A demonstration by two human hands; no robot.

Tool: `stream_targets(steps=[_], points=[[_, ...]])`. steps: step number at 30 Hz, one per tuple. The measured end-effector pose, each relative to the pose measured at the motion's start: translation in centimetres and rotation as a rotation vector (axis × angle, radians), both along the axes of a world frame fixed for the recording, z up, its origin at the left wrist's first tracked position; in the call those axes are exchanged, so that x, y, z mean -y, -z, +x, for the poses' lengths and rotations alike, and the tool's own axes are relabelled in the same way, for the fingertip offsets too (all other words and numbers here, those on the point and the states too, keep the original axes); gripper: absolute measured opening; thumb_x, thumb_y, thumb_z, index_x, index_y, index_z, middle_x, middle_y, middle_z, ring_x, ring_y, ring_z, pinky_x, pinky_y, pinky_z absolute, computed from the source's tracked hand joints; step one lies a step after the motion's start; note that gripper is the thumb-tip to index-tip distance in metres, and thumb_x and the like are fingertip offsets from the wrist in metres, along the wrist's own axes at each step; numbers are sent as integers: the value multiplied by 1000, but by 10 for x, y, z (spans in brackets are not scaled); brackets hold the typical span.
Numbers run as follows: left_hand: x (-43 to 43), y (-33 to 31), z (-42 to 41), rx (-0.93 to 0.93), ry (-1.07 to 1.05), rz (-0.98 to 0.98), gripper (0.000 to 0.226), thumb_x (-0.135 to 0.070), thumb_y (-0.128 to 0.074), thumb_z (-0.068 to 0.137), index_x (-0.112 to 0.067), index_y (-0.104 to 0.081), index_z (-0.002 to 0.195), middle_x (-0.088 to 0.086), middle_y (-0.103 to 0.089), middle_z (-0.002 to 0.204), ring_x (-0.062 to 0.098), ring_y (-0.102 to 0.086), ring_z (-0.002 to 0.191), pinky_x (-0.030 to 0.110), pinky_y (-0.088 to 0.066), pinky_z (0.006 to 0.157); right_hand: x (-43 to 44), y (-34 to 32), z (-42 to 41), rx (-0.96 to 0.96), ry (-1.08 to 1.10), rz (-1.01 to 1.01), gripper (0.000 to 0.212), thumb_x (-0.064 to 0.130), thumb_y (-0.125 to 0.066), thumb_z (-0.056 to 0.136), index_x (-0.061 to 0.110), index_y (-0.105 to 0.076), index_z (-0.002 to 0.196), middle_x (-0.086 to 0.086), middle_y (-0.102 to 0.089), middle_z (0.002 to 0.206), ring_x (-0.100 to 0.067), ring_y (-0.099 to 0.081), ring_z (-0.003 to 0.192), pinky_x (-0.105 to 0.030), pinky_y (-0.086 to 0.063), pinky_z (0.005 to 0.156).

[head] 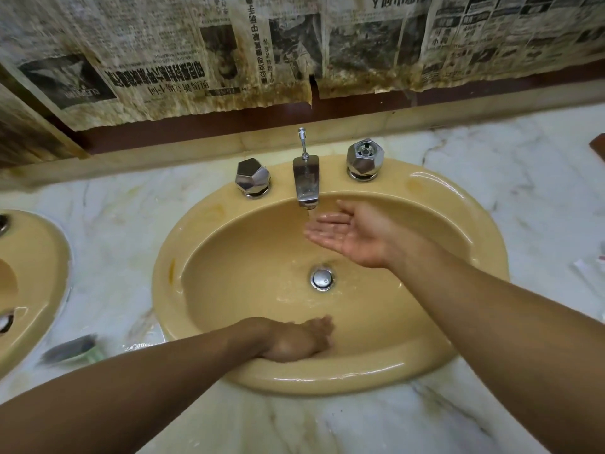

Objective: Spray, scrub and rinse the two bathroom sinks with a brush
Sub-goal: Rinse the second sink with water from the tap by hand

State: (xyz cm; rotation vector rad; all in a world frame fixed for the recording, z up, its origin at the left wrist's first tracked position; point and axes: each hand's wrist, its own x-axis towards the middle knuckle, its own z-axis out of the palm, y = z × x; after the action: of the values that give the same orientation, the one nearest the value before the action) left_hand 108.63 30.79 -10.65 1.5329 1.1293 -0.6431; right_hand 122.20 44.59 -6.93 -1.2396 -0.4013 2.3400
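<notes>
Both hands in the yellow sink (196, 224).
Right hand (350, 234) flat, palm up, under sink's spout (306, 181); left hand (294, 342) on its near wall (blurred, grip unclear).

light: dim-ish, warm yellow cast, soft, barely any shadows
glare: white streaks on the wet sink rim (425, 176)
blur: left hand (301, 340) smeared
edges: fisheye bends the far ledge (131, 165)

Right hand (347, 235) palm-up, left hand (298, 340) palm-down

Stained newspaper (196, 60) covers wall above beige ledge (163, 157); marble counter (540, 198) w/ brown obj (599, 144) at far rt edge.
</notes>
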Motion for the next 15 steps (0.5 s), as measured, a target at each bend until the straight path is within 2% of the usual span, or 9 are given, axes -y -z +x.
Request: stream_targets(steps=[2, 4, 5, 7, 9, 10, 11, 12, 15], points=[[-3, 15, 1, -76, 39, 16, 57, -34, -16, 114, -17, 7, 164, -5, 19, 170, 12, 11, 157, 43, 4, 126, 3, -1, -12, -122, 67, -78, 42, 22, -39, 109, -11, -64, 110, -29, -74, 102, -40, -75, 88, -43, -63, 81], [-5, 16, 18, -55, 8, 43, 59, -36, -17, 114, -17, 5, 165, -4, 18, 170, 15, 11, 158, 48, 3, 126, 11, -7, -7, -67, -183, 10, 41, 19, -39, 107, -12, -66, 107, -27, -74, 99, -38, -76, 87, -41, -65, 77], [-7, 13, 31, 6, -36, 40, 59, -37, -18, 114, -17, 3, 165, -4, 15, 171, 16, 9, 158, 44, 2, 126, 14, -11, 1, 33, -386, 76, 40, 17, -40, 106, -12, -66, 105, -28, -74, 98, -39, -75, 87, -41, -65, 76], [-11, 6, 60, 168, -109, 31, 58, -38, -18, 114, -18, 0, 165, -5, 6, 172, 13, 4, 158, 33, 1, 125, 17, -18, 23, 399, -757, 284, 38, 15, -43, 103, -12, -68, 97, -29, -74, 95, -41, -74, 85, -43, -64, 78], [-14, -1, 78, 264, -130, 35, 58, -39, -16, 114, -21, 2, 165, -8, 3, 171, 10, 3, 158, 30, 1, 125, 6, -12, 48, 870, -904, 541, 37, 15, -44, 100, -7, -71, 86, -22, -76, 84, -37, -74, 75, -45, -63, 79], [-14, -2, 79, 290, -156, 35, 57, -40, -18, 113, -23, 0, 165, -11, 1, 171, 9, 0, 157, 29, 0, 126, 0, -8, 59, 1059, -895, 629, 36, 16, -46, 97, -4, -72, 81, -16, -76, 77, -35, -74, 71, -44, -63, 79], [-13, 0, 72, 303, -186, 38, 56, -42, -22, 113, -28, -6, 165, -14, -4, 170, 7, -5, 157, 27, -3, 125, -5, -4, 67, 1164, -851, 679, 35, 17, -48, 93, -1, -73, 78, -12, -76, 73, -34, -74, 70, -44, -62, 79], [-10, 2, 60, 297, -211, 36, 54, -43, -28, 112, -33, -15, 164, -18, -12, 169, 5, -12, 155, 26, -7, 125, -9, -1, 72, 1173, -769, 687, 32, 17, -50, 91, -2, -73, 80, -11, -76, 73, -34, -74, 72, -42, -61, 78], [3, 5, -2, 163, -208, 43, 46, -49, -37, 109, -48, -36, 155, -22, -31, 163, 6, -29, 151, 29, -18, 125, -5, 3, 66, 796, -351, 480, 28, 16, -52, 100, -7, -69, 97, -19, -72, 86, -32, -68, 78, -38, -60, 79]])
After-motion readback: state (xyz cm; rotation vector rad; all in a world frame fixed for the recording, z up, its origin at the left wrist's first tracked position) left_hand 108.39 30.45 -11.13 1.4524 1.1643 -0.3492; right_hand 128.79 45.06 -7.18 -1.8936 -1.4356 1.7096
